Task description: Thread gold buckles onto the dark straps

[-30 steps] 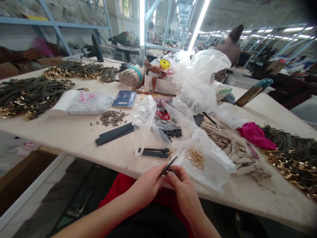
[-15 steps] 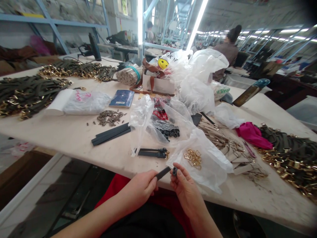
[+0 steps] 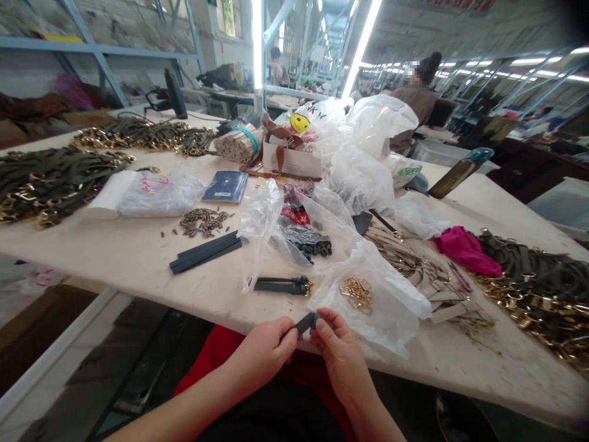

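Observation:
My left hand [image 3: 264, 353] is closed around a short dark strap [image 3: 304, 323] at the near table edge. My right hand [image 3: 338, 347] pinches a small dark loop at the strap's tip, and the two hands touch there. Just beyond them lie a finished dark strap with a gold buckle [image 3: 281, 285], a clear bag with gold buckles [image 3: 358, 293] and a clear bag of small black loops [image 3: 315, 245]. A stack of plain dark straps [image 3: 205, 251] lies to the left.
Piles of dark straps with gold hardware [image 3: 50, 181] fill the left and the right [image 3: 538, 282] of the table. Small metal pieces [image 3: 202, 221], a blue booklet [image 3: 224, 186], white plastic bags [image 3: 368, 153], a pink cloth [image 3: 464, 250] and a bottle [image 3: 458, 172] lie about. A person [image 3: 414, 92] sits beyond.
My right hand has brought the small loop back onto the strap's tip; half a second ago strap and loop were apart. The strap has dropped from steep to nearly level.

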{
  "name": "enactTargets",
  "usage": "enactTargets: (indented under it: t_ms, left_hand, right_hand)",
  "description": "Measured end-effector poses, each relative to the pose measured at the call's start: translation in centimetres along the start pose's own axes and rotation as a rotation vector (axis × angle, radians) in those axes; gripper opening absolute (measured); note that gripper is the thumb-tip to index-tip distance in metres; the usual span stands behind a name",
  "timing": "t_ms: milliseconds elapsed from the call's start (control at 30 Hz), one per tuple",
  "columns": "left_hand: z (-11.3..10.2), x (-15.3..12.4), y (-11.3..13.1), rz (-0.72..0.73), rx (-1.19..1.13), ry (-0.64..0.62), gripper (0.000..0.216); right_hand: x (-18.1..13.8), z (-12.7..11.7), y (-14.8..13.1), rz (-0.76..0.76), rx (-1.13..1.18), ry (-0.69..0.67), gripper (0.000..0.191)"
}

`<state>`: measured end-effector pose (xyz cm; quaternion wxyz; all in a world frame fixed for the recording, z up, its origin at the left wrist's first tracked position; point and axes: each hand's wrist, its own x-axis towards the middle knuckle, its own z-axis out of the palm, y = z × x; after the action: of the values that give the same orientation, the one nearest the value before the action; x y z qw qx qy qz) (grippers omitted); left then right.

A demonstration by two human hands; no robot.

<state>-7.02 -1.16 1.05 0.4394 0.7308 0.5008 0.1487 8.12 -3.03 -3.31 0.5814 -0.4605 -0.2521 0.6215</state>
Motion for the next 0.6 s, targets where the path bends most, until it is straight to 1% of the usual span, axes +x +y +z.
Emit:
enactTargets:
  t_ms: [100,167,233,333,367,433,467,533,600]
  left_hand:
    - [-0.2,-0.2,-0.1,0.036,0.173,0.005,0.028]
    - [-0.6,-0.4,0.0,0.049,0.253,-0.041,0.029]
    - [-1.0,-0.4,0.3,0.072,0.28,-0.088,0.029]
    - [-1.1,-0.4,0.5,0.085,0.174,-0.151,0.03]
    - [-1.1,-0.4,0.4,0.067,0.101,-0.18,0.029]
    - [-0.8,-0.4,0.2,0.002,-0.045,-0.232,0.03]
    - [-0.6,-0.4,0.1,-0.027,-0.094,-0.232,0.035]
    - [-0.3,-0.3,0.0,-0.047,-0.138,-0.176,0.045]
    - [-0.2,0.0,0.0,-0.019,-0.15,-0.102,0.049]
  right_hand:
    - [0.1,-1.0,0.0,-0.129,-0.307,-0.008,0.027]
    - [0.0,-1.5,-0.1,-0.214,-0.485,-0.047,0.025]
    - [-0.2,-1.7,-0.4,-0.235,-0.578,-0.12,0.022]
    - [-0.4,-1.8,-0.9,-0.122,-0.534,-0.232,0.019]
    - [-0.4,-1.7,-1.0,-0.076,-0.488,-0.238,0.019]
    - [-0.6,-1.5,-1.1,-0.028,-0.387,-0.204,0.021]
    - [-0.6,-1.3,-1.0,-0.018,-0.342,-0.182,0.022]
    - [-0.8,-0.8,-0.5,-0.004,-0.266,-0.17,0.022]
    - [-1.0,-0.5,0.1,0.005,-0.236,-0.224,0.02]
